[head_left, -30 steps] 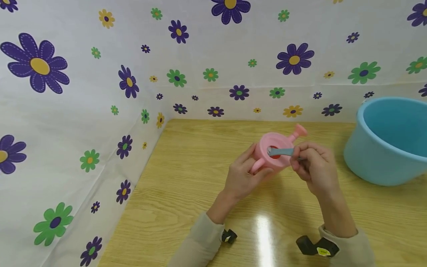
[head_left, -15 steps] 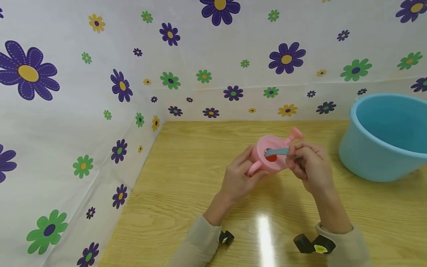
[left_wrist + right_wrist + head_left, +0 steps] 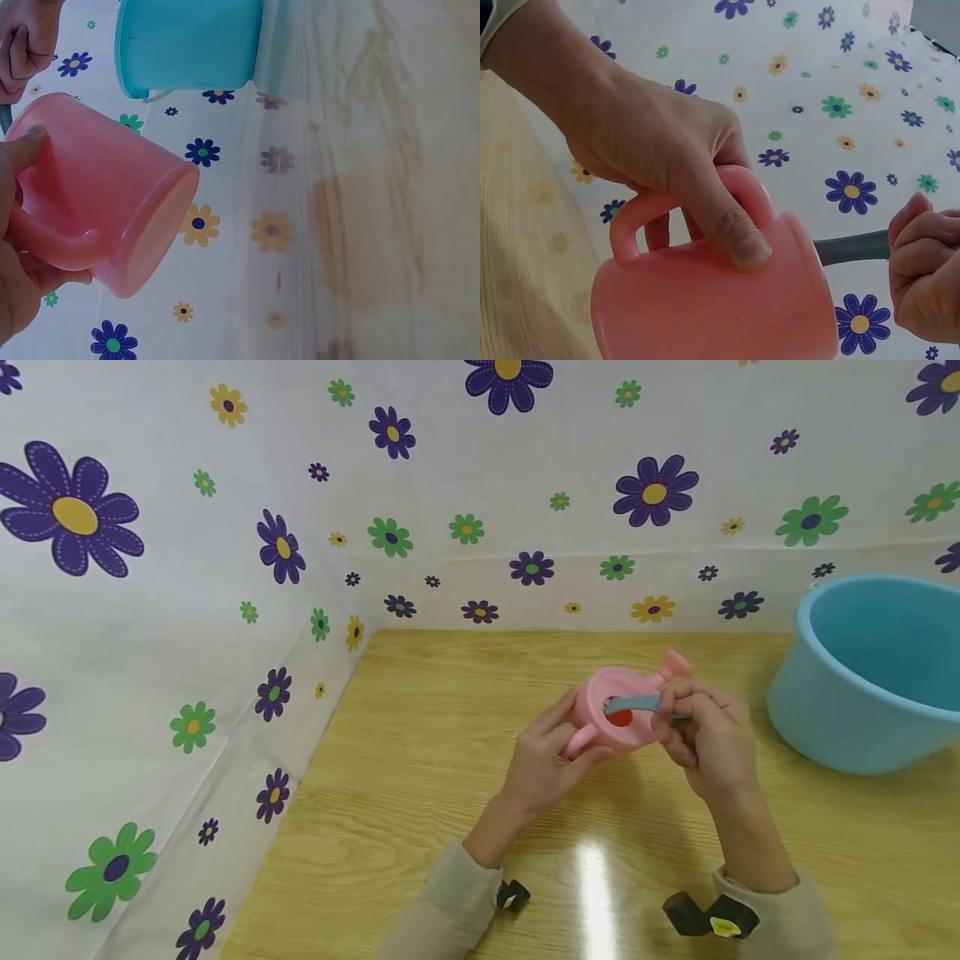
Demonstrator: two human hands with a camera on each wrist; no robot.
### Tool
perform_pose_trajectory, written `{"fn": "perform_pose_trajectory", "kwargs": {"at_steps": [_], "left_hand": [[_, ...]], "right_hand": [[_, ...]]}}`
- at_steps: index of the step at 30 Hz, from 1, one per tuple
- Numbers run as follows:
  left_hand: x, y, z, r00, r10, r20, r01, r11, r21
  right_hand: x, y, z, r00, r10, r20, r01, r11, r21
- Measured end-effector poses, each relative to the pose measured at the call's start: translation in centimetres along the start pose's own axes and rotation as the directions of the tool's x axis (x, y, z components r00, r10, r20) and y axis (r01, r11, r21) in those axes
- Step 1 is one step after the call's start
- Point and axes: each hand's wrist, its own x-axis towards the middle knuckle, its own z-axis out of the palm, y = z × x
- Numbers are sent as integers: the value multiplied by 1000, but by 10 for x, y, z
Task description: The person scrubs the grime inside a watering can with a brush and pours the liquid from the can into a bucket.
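Observation:
My left hand (image 3: pixel 542 768) grips a pink toy watering can (image 3: pixel 597 689) by its body and handle. The can is held tilted above the table, its opening toward me and its sprinkler spout pointing to the far right. Something red (image 3: pixel 621 718) shows inside the opening. Between thumb and fingers of my right hand (image 3: pixel 712 739) is a slim blue-grey tool (image 3: pixel 637 702), its tip at the opening; its kind is hard to tell. In the right wrist view, the tool's shaft (image 3: pixel 851 248) runs from the can's mouth to the right hand's curled fingers (image 3: pixel 930 262).
A large light-blue bucket (image 3: pixel 847 710) stands on the wood-grain table (image 3: pixel 420 718) to the right of my hands. White cloth (image 3: pixel 465 460) with purple, green and yellow flowers covers the back and left sides.
The can has shifted slightly toward me, still in the left hand. The tool's tip has dipped a little at the opening, and more of the red inside shows. Both grips stay the same.

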Motion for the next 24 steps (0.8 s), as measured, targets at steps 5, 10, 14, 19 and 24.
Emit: {"fn": "perform_pose_trajectory", "kwargs": {"at_steps": [5,10,14,19,24], "left_hand": [[-1,1,2,1000,16,-19,-16,1000,-6],[0,1,4,998,60,-30,-59,998,18],[0,0,0,999,46,-24,-46,999,6],[4,4,-4,997,64,-50,-64,998,-7],[7,6,-5,987,147,-58,-144,988,56]], "right_hand": [[-2,3,4,999,-37,4,37,999,-5],[-2,7,10,1000,-31,-4,30,995,-94],[-3,3,6,999,-49,15,50,997,-65],[0,0,0,992,-112,64,111,994,12],[0,8,8,993,-76,93,79,996,-33]]}}
